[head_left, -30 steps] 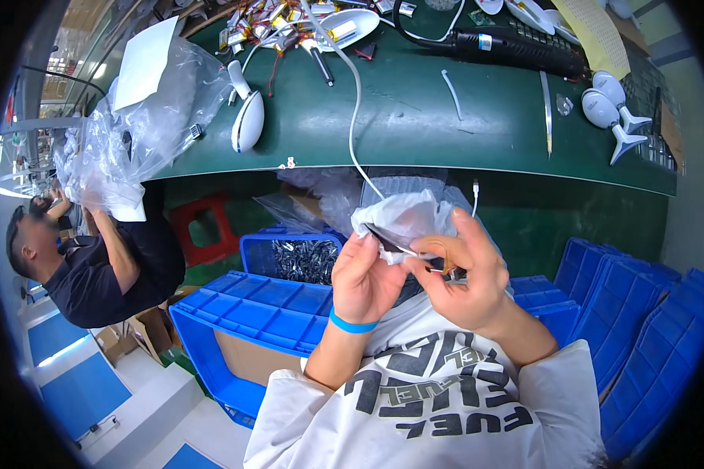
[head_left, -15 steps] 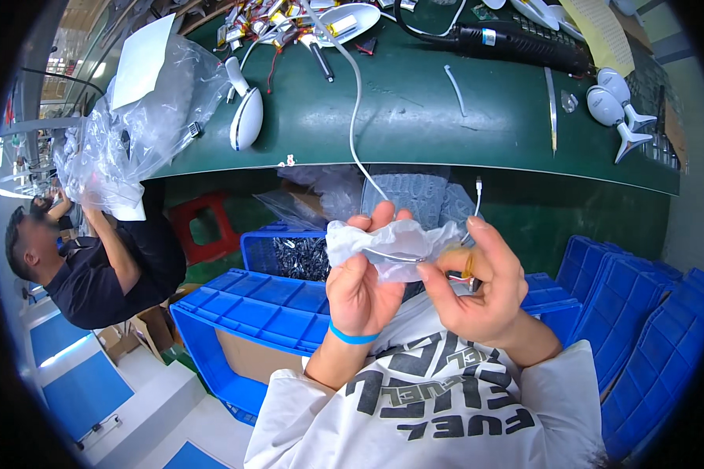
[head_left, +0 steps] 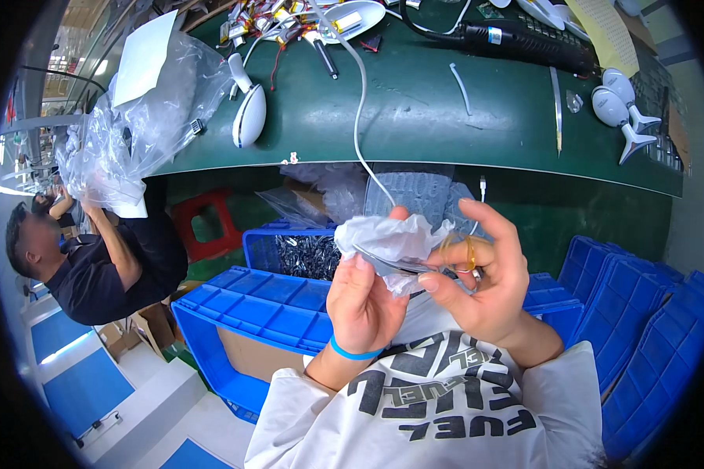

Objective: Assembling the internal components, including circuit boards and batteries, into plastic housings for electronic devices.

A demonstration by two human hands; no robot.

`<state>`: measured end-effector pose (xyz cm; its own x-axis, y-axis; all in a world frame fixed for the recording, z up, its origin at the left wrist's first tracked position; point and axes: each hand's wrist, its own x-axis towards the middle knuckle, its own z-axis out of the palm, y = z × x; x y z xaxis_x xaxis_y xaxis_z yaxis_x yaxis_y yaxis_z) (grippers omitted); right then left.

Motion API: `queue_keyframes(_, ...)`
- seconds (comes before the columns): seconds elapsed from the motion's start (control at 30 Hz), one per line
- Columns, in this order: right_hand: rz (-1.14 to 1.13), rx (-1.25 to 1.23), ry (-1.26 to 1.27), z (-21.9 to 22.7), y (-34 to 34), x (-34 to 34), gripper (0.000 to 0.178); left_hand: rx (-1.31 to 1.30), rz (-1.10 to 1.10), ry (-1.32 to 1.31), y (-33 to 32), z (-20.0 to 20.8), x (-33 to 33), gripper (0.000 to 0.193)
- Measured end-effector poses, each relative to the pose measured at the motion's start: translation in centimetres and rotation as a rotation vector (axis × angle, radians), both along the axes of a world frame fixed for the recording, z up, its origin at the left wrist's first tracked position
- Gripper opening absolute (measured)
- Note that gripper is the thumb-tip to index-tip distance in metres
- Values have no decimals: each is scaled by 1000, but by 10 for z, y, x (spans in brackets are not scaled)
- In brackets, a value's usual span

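In front of my chest, my left hand grips a crumpled, translucent white wrapper from below and the left. A dark, shiny curved edge shows inside the wrapper; I cannot make out the whole object. My right hand pinches the right end of that wrapped piece between thumb and fingers. An amber, see-through loop sits by its fingers. Above the right hand a white cable plug sticks up. From the table, a white cable hangs down behind the wrapper, where its end is hidden.
The green table bears small batteries, a white device, a black hot-air tool and white stands. Blue crates surround me below. At left, another person handles clear plastic bags.
Both hands have shifted slightly, and the wrapper has been turned so more of the dark curved edge shows. My right index finger is raised higher, showing more of the amber loop.
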<state>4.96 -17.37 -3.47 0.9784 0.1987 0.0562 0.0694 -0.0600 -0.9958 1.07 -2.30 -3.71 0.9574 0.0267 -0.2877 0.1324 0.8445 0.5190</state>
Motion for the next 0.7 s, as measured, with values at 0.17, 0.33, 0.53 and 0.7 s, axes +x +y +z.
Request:
queue_keyframes(0.17, -35, 48, 143, 4, 1, -3, 75, 61, 23, 86, -4, 3, 2, 50)
queue_keyframes(0.33, -35, 20, 70, 3, 0, -2, 76, 42, 26, 124, -2, 0, -2, 50)
queue_keyframes(0.53, 16, -14, 35, 3, -2, -3, 83, 28, 48, 135, -2, 1, -2, 48)
queue_keyframes(0.7, 9, 26, 127, 6, -3, -3, 82, -32, 61, 71, -1, 1, -1, 46)
